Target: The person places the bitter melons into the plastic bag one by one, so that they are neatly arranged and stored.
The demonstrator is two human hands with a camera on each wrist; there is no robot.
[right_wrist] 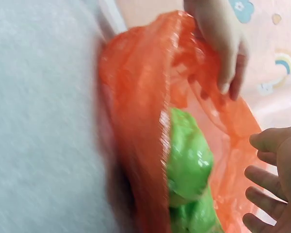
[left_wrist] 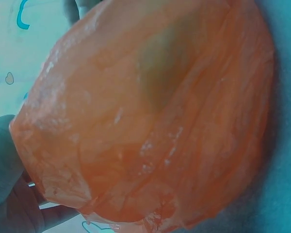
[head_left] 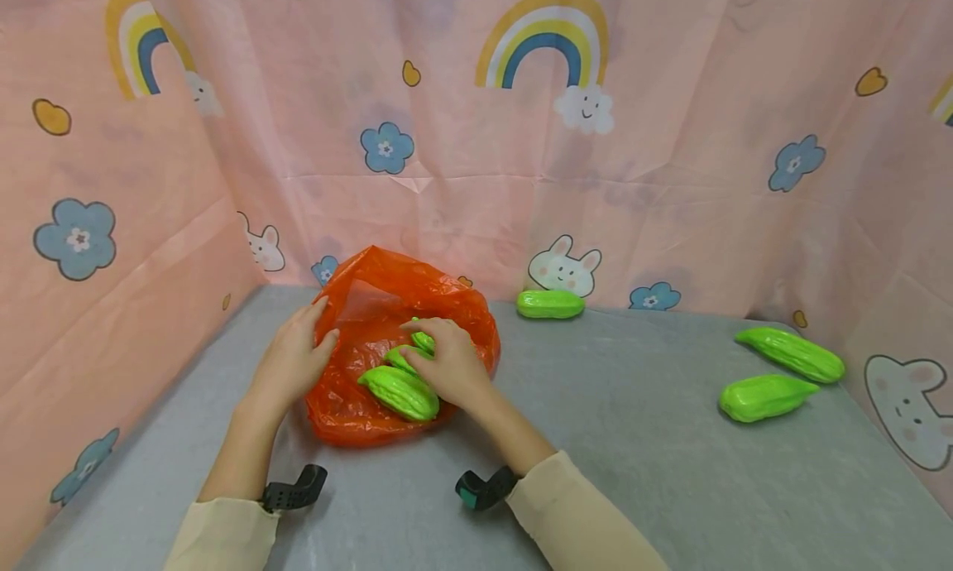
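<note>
An orange plastic bag (head_left: 335,414) lies on the table with its mouth toward me. Inside it are several bright green toy bitter melons (head_left: 402,393), the nearest fully in sight and others partly behind my right hand. My left hand (head_left: 293,352) holds the bag's left rim, thumb on the inner side; in the left wrist view the film covers part of its fingers. Over the bag's mouth hovers my right hand (head_left: 450,364), just above the melons. The right wrist view shows its fingers (right_wrist: 264,179) spread and loosely bent, with nothing between them.
One green bitter melon (head_left: 551,304) lies at the table's back edge, right of the bag. Two more, a rear one (head_left: 792,354) and a front one (head_left: 767,397), lie at the far right. A pink patterned curtain (head_left: 462,207) encloses the grey table (head_left: 610,422).
</note>
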